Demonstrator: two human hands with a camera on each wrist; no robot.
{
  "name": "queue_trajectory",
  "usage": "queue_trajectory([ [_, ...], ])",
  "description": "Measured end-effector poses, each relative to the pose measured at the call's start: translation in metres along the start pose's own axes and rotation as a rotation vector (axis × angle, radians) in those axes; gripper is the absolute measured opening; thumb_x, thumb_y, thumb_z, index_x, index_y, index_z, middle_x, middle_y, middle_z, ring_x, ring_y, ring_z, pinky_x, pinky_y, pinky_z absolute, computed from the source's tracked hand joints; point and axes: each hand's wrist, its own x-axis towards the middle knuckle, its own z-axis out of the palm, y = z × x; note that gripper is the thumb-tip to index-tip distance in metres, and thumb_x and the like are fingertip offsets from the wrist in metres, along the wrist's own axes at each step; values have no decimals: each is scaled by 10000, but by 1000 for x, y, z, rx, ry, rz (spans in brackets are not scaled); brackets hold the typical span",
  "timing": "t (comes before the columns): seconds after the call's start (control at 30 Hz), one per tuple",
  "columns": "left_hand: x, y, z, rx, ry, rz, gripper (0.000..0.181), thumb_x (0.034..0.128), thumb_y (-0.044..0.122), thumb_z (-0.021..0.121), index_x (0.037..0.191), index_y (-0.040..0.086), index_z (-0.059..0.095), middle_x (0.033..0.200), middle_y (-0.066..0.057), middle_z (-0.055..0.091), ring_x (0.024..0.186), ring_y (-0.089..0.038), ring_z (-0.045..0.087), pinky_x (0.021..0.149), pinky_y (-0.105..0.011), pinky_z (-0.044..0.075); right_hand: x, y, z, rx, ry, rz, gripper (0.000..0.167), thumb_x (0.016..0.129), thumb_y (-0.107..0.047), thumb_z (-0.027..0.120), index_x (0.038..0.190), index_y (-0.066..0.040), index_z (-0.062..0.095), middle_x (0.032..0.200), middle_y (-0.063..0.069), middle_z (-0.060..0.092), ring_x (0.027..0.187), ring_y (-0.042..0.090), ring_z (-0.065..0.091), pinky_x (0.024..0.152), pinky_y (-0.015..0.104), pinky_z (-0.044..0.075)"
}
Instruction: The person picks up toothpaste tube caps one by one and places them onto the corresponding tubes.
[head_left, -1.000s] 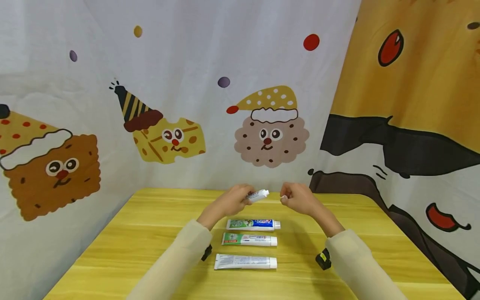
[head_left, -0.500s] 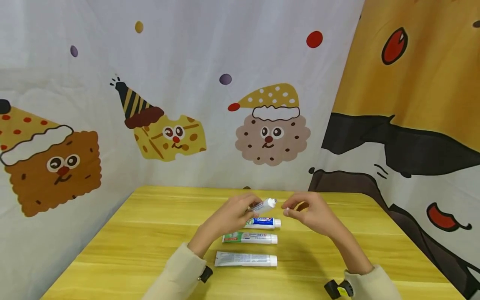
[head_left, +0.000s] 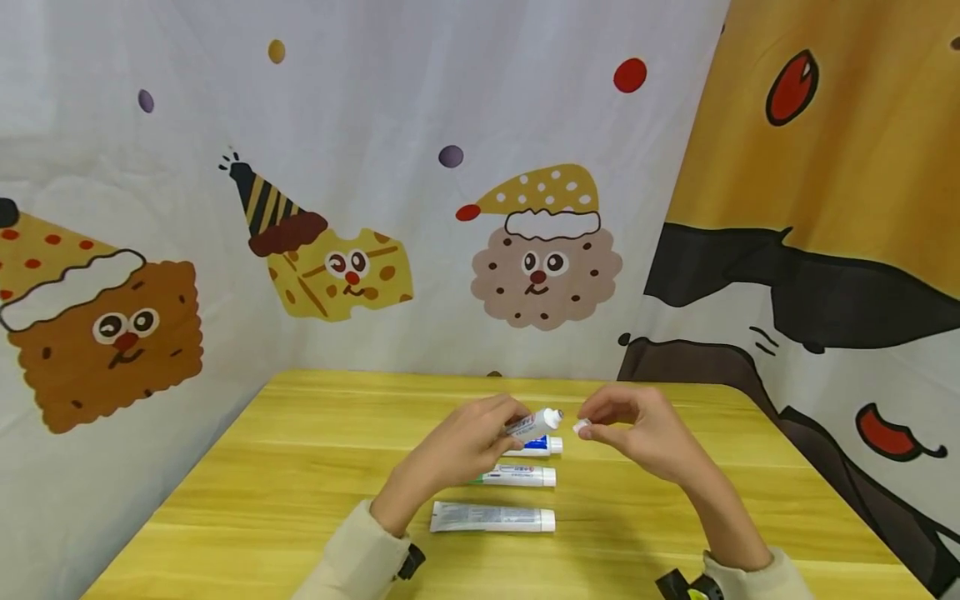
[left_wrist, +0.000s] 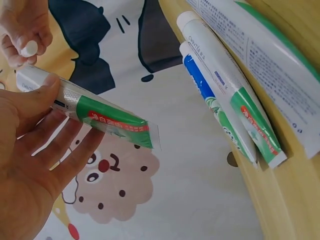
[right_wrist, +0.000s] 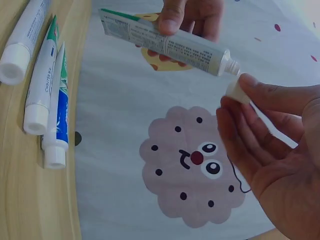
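My left hand [head_left: 468,437] grips a white and green toothpaste tube [left_wrist: 112,117] between thumb and fingers, above the table. Its threaded nozzle [right_wrist: 230,66] is bare and points toward my right hand [head_left: 645,429]. Between thumb and fingertips, my right hand pinches a small white cap [right_wrist: 237,93], a short gap from the nozzle. Below the hands lie three capped toothpaste tubes in a row: a blue and green one [right_wrist: 62,112], partly covered by my left hand in the head view, a white and green one [right_wrist: 42,90], and a mostly white one [head_left: 491,517] nearest me.
The yellow wood-grain table [head_left: 247,492] runs back to a white cloth [head_left: 360,108] printed with cartoon food. A dark device is strapped at each wrist, the left strap [head_left: 411,562] and the right strap [head_left: 686,586].
Both hands have come lower and nearer to me. The held tube has moved right, its nozzle now closer to the cap. The three tubes on the table stay where they lie.
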Motion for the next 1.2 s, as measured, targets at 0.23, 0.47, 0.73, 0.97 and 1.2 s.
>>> queue_trajectory([
  [0.23,-2,9,-1,80,7,40,276,990,230,699,1246,142,644,1152,42,696,948,-49,633,833,-204,547,-1,4,-2,86,37,-57,105,886,-59,798,954,-121,749,897,74,755,774,148,745,717,281,606],
  [0.47,-3,17,-3,119,1,50,272,988,238,707,1238,149,647,1151,45,699,931,-41,626,809,-187,544,0,3,1,158,50,-134,152,866,41,778,968,-64,740,883,-3,757,735,131,732,669,273,600],
  [0.73,-3,18,-3,140,19,58,259,989,231,708,1228,149,651,1141,50,704,906,-37,629,773,-174,537,0,-1,5,145,34,-208,207,854,72,776,967,-98,742,953,52,741,821,126,723,763,270,610],
  [0.97,-2,19,-5,181,18,62,263,983,241,716,1224,154,658,1128,54,704,886,-35,627,743,-178,534,-2,-8,6,-18,68,-293,278,820,83,805,964,-148,751,959,18,752,821,115,699,786,235,598],
  [1.2,-4,21,-7,224,23,68,273,982,251,719,1233,151,673,1142,49,705,887,-46,642,731,-175,535,-1,-15,6,-180,89,-307,269,822,9,835,946,-218,760,903,-75,752,765,37,674,737,245,588],
])
